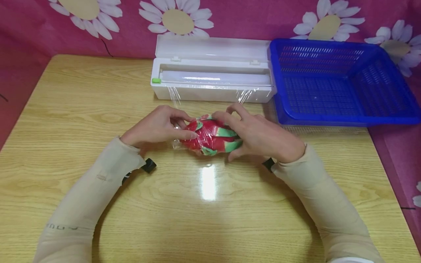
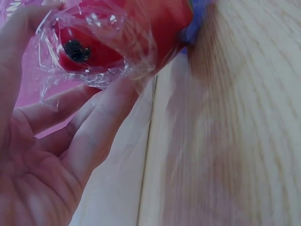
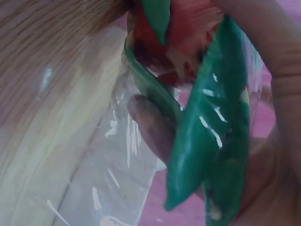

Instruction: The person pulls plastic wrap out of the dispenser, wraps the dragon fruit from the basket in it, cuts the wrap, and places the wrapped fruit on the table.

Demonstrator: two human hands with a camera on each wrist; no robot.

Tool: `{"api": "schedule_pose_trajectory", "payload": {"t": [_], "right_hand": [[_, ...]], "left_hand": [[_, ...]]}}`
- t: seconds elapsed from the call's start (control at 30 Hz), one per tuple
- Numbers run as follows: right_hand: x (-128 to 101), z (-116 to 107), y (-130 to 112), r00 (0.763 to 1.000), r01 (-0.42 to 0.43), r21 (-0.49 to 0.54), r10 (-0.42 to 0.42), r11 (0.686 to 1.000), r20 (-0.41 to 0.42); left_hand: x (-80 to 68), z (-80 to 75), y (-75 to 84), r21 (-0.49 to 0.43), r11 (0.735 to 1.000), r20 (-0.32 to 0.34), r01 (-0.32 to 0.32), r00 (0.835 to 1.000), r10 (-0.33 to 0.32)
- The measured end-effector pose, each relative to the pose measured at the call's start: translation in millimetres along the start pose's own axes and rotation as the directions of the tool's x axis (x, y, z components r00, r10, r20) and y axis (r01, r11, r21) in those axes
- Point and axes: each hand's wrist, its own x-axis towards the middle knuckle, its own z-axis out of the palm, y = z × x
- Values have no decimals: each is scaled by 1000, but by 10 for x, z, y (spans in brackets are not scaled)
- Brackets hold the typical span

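Your left hand [image 1: 158, 126] and right hand [image 1: 260, 135] both clasp the dragon fruit [image 1: 212, 137] on the bench [image 1: 210, 204]; from the head view, its long axis runs left to right between them, each hand at one end. At the left wrist, your fingers [image 2: 101, 127] pinch cling film [image 2: 94, 52] against the red end. At the right wrist, your fingers [image 3: 150, 125] curl round the green scales [image 3: 211, 141].
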Motion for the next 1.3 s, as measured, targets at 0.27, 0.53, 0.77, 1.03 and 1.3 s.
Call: {"api": "schedule_pose_trajectory", "payload": {"t": [0.27, 0.53, 0.77, 1.03, 1.3], "right_hand": [[14, 38, 42, 998, 50, -63, -53, 997, -35], [20, 42, 67, 992, 76, -39, -80, 996, -100], [36, 24, 63, 982, 132, -128, -147, 983, -118], [13, 1, 49, 983, 121, -142, -138, 982, -121], [19, 4, 97, 982, 126, -131, -142, 983, -128]], "left_hand": [[-1, -6, -14, 0, 1000, -18, 26, 1000, -26], [11, -13, -30, 12, 999, -22, 37, 999, -36], [17, -12, -31, 2, 998, -22, 57, 998, -57], [-45, -56, 16, 126, 992, -76, -14, 997, 23], [-187, -163, 193, 161, 987, -189, -7, 981, 38]]}}
